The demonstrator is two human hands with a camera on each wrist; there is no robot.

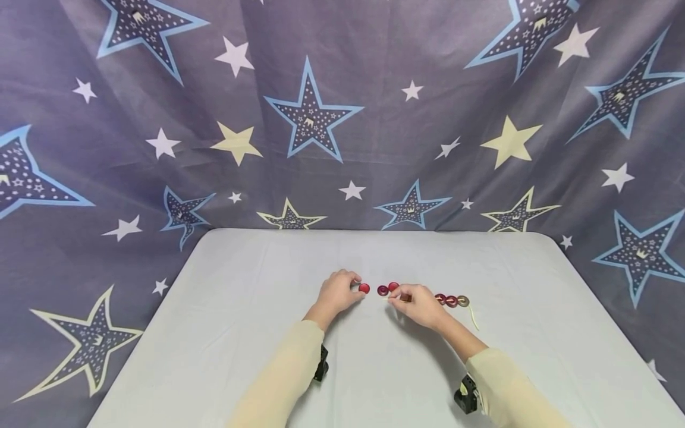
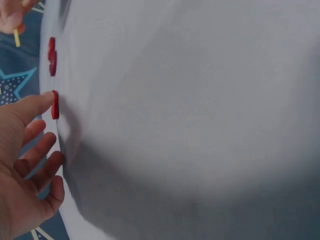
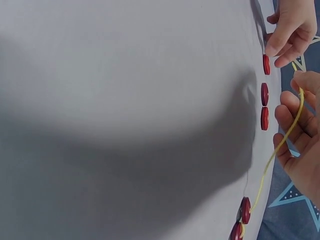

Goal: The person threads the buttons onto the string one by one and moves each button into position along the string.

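Here's the left hand (image 1: 338, 291), fingers loosely parted, thumb touching a red button (image 1: 364, 288) at its three o'clock. Across from it, well apart, the right hand (image 1: 420, 304) pinches the yellow cord (image 3: 264, 175) near one end, and the tip pokes out past the fingers! At the right hand's ten o'clock sit two loose buttons (image 1: 382, 290), side by side. Over at its three o'clock, three strung buttons (image 1: 452, 301) show in a row, two dark red, the outermost brownish, with the cord's tail trailing off towards five. All of it lies on the pale surface (image 1: 257, 285); up at twelve, a starry cloth (image 1: 374, 131) fills the back.
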